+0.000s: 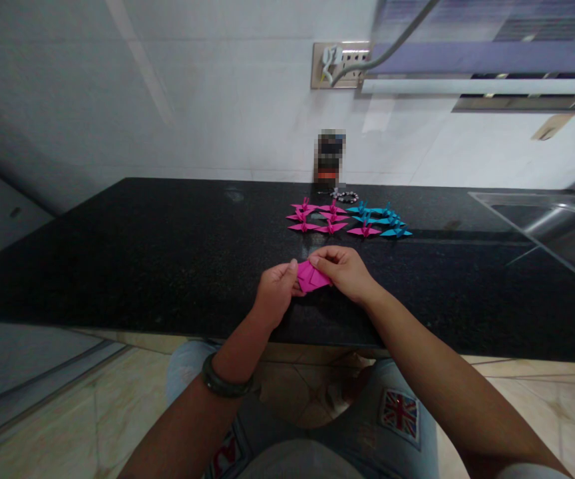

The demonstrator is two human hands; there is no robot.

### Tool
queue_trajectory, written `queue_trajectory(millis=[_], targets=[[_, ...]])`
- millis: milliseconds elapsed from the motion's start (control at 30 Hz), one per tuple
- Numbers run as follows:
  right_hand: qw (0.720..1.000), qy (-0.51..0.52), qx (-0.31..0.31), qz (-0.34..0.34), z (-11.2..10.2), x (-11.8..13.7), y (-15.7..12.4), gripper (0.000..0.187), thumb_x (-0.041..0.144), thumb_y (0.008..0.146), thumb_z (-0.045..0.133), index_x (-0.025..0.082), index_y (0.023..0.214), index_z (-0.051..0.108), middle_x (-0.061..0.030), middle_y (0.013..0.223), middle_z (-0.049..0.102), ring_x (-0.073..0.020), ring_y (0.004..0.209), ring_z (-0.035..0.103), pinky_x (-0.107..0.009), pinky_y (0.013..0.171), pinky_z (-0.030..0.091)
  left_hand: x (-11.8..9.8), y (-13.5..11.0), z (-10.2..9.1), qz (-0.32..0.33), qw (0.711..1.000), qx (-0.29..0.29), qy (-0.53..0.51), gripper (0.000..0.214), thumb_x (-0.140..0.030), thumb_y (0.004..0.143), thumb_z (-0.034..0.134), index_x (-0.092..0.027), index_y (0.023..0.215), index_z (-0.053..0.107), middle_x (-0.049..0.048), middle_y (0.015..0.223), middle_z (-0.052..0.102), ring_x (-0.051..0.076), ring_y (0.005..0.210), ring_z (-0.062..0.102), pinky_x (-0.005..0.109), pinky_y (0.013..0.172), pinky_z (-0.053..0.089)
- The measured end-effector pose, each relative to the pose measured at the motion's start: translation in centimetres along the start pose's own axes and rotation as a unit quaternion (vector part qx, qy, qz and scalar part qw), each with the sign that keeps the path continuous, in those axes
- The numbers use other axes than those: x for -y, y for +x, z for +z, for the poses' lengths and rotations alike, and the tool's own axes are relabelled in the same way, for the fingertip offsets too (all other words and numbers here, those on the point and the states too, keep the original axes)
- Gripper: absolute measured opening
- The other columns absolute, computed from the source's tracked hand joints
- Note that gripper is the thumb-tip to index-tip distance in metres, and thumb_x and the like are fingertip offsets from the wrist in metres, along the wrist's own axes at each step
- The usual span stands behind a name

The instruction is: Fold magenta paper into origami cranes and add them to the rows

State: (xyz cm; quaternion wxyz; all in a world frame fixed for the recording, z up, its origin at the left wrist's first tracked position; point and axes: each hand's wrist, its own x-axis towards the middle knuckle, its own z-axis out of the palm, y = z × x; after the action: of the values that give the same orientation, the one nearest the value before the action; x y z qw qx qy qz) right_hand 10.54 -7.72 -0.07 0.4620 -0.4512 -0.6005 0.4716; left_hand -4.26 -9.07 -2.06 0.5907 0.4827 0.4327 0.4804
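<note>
A pink piece of folded origami paper [313,278] is held between my two hands, above the front part of the black countertop [192,266]. My left hand [277,287] pinches its left edge, thumb on top and fingers beneath. On the upper right side, my right hand [343,271] grips it with the thumb pressed on the surface. Beyond my hands stand several pink paper cranes [305,226] in short rows. To their right are several blue paper cranes [394,231], with one pink crane [364,230] at the front beside them.
A beaded string [346,197] lies behind the cranes, near a blurred upright object [329,158] against the wall. A metal sink [562,226] is set into the counter at the right. On the wall, a socket [341,65] has a grey cable [392,50] hanging by it.
</note>
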Motion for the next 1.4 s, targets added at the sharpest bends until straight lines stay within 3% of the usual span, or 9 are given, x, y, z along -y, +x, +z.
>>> queue_trajectory(millis=[200, 333, 600, 967, 1267, 1400], targets=[[0.999, 0.007, -0.045, 0.002, -0.31, -0.25, 0.19, 0.027, 0.038, 0.069, 0.060, 0.013, 0.077, 0.062, 0.0014, 0.059, 0.054, -0.0057, 0.045, 0.038, -0.020, 0.042, 0.030, -0.36, -0.05, 0.11, -0.027, 0.999, 0.019, -0.023, 0.035, -0.045, 0.074, 0.053, -0.012, 0.077, 0.062, 0.0037, 0.060, 0.063, 0.013, 0.054, 0.061, 0.020, 0.049, 0.045], [0.999, 0.006, -0.035, -0.009, -0.28, -0.29, 0.16, 0.025, 0.037, 0.070, 0.060, 0.013, 0.078, 0.063, -0.0002, 0.064, 0.058, -0.0072, 0.050, 0.044, -0.021, 0.047, 0.035, -0.47, -0.15, 0.10, -0.022, 0.999, 0.026, -0.001, 0.029, -0.041, 0.072, 0.057, -0.012, 0.072, 0.061, 0.0024, 0.058, 0.062, 0.012, 0.054, 0.061, 0.019, 0.048, 0.044], [0.999, -0.032, -0.009, -0.043, -0.12, -0.36, 0.02, 0.022, 0.034, 0.073, 0.058, 0.013, 0.079, 0.063, -0.0016, 0.067, 0.059, -0.0094, 0.055, 0.049, -0.023, 0.053, 0.039, -0.28, -0.20, -0.06, -0.007, 0.998, 0.045, 0.040, 0.032, -0.039, 0.071, 0.060, -0.010, 0.081, 0.065, 0.0065, 0.067, 0.066, 0.013, 0.057, 0.061, 0.021, 0.050, 0.045], [0.963, -0.185, -0.044, -0.189, 0.12, 0.26, -0.32, 0.012, 0.024, 0.079, 0.052, 0.019, 0.078, 0.063, -0.0033, 0.076, 0.059, -0.0138, 0.072, 0.055, -0.027, 0.067, 0.042, -0.47, -0.28, -0.07, -0.012, 0.998, 0.050, 0.039, 0.030, -0.037, 0.071, 0.060, -0.009, 0.080, 0.066, 0.0074, 0.066, 0.067, 0.013, 0.057, 0.061, 0.021, 0.051, 0.045], [0.964, -0.185, -0.044, -0.186, 0.23, 0.29, -0.43, 0.014, 0.028, 0.079, 0.052, 0.019, 0.077, 0.063, -0.0039, 0.077, 0.059, -0.0143, 0.072, 0.055, -0.028, 0.067, 0.043, -0.39, -0.20, -0.04, -0.012, 0.998, 0.052, 0.024, 0.033, -0.041, 0.070, 0.060, -0.010, 0.080, 0.064, 0.0071, 0.069, 0.067, 0.013, 0.060, 0.062, 0.021, 0.053, 0.046], [0.985, -0.113, -0.033, -0.123, 0.21, 0.09, -0.50, 0.024, 0.035, 0.077, 0.055, 0.017, 0.091, 0.062, -0.0051, 0.081, 0.061, -0.0142, 0.070, 0.056, -0.027, 0.064, 0.044, -0.39, -0.20, -0.12, -0.008, 0.999, 0.042, 0.014, 0.034, -0.042, 0.069, 0.061, -0.010, 0.080, 0.064, 0.0072, 0.068, 0.067, 0.014, 0.060, 0.062, 0.022, 0.053, 0.047]])
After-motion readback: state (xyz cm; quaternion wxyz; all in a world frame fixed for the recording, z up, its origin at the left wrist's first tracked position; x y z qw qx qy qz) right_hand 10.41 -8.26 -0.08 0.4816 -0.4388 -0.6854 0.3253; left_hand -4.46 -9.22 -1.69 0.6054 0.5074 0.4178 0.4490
